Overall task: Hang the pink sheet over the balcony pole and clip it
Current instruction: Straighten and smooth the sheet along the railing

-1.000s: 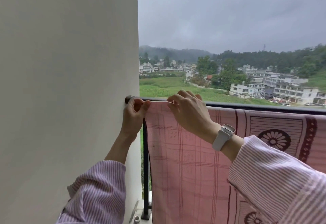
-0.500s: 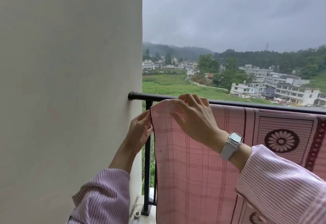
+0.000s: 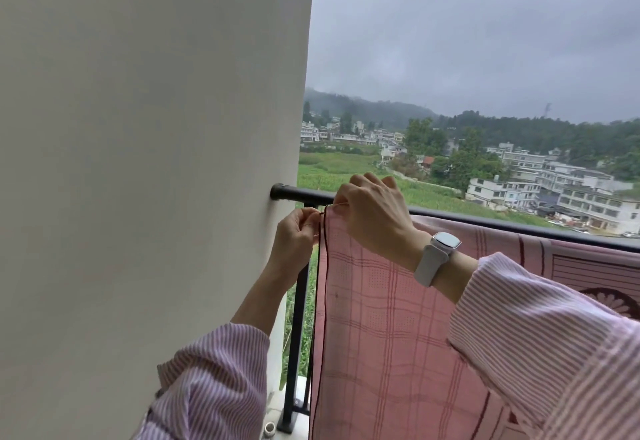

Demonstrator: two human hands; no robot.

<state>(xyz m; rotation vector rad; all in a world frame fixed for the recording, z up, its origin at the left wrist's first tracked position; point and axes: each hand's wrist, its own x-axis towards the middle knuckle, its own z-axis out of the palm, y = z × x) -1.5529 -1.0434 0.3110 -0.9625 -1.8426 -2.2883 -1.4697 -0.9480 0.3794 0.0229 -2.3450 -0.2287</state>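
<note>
A plain cream wall point(image 3: 138, 162) fills the left side. Beyond, a green field point(image 3: 346, 169), white buildings point(image 3: 554, 190) and wooded hills point(image 3: 554, 131) sit under heavy grey sky point(image 3: 485, 31). A white watch point(image 3: 437, 256) shows above a striped sleeve point(image 3: 554, 342).

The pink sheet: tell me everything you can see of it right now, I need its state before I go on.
The pink sheet looks like thin woven cloth, with a darker red grid pattern, a dark edge down its left side and a flower motif to the right. It hangs draped over the black balcony pole, falling almost to the floor. The right hand grips its top left corner at the pole; the left hand pinches the left edge just below. No clip shows.
</note>
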